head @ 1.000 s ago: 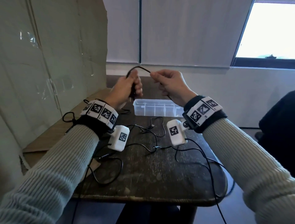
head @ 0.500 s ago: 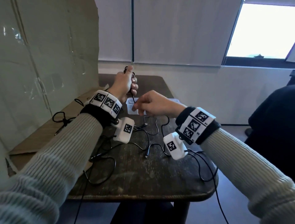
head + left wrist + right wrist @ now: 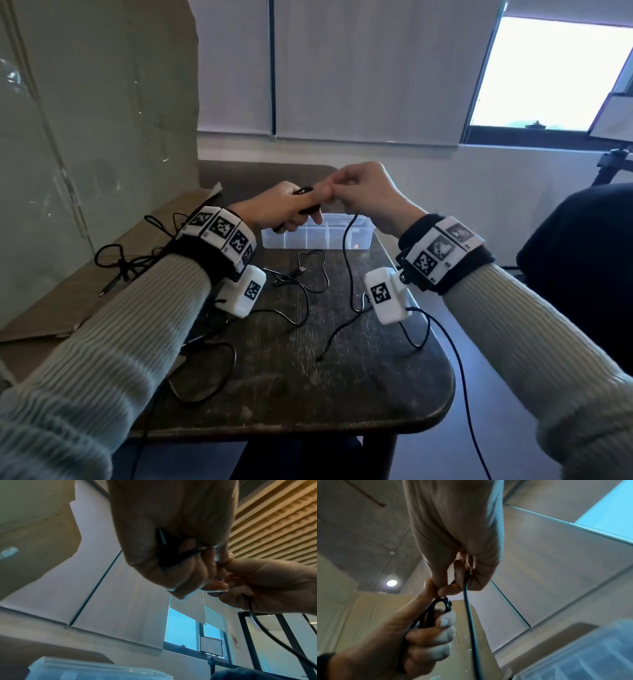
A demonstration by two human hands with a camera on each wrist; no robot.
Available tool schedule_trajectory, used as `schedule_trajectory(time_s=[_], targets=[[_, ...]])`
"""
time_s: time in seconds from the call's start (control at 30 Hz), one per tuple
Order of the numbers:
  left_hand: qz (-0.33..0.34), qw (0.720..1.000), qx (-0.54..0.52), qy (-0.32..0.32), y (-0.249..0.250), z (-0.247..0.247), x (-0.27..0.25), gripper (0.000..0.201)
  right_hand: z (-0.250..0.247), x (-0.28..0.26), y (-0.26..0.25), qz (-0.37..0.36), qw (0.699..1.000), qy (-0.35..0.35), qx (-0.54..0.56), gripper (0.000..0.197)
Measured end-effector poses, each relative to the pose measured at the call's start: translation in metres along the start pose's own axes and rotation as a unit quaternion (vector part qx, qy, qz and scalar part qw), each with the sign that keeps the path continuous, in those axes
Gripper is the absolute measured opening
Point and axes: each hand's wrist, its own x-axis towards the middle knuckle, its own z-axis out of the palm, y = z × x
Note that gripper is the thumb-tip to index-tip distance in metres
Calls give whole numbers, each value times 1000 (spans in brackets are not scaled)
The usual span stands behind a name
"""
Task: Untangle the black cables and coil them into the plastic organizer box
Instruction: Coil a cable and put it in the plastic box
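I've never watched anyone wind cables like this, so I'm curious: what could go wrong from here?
The coil held in the left hand might spring loose if that grip slackens. The loose tail hanging from the right hand trails among other cables on the table and could snag them, or drag against the organizer box.

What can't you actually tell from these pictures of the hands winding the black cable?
- Loop count of the coiled cable: the left hand covers most of it in every view.
- The organizer box contents: head view, hands in front; wrist views, blurred.
- The hanging cable: its upper end is hidden inside the right hand.
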Motion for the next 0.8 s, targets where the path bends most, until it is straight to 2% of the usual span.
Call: schedule_trajectory(time_s=[0.07,0.13,0.23,0.33,0.43,0.53,0.63,0.7,0.73,0.77,0.8], targets=[[-14,999,0,-40,-2,-1,-3,43,-2,2,6,40,996,-3,84,15],[-20,999,-14,-48,-3,-1,-5,36,-5,5,9,75,986,-18,147,15],[-3,995,-99,7,-2,0,-8,33,-4,6,10,90,969,-45,227,13],[15,975,-207,77,4,0,-10,33,-1,3,12,75,958,-53,272,10],[16,931,-335,143,7,-3,-6,33,5,-3,17,66,970,-61,225,13],[43,868,-451,202,12,-11,-1,40,14,-11,25,83,983,-66,148,17],[60,813,-529,235,23,-17,-3,43,23,-21,28,82,987,-96,95,25],[57,788,-559,253,28,-18,-5,42,24,-26,23,70,985,-135,83,31],[50,787,-555,265,28,-19,-5,41,23,-28,19,66,982,-158,81,33],[39,803,-525,279,27,-21,-5,40,20,-30,15,60,979,-180,77,32],[30,831,-469,298,24,-22,-4,39,17,-31,10,50,977,-197,67,28]])
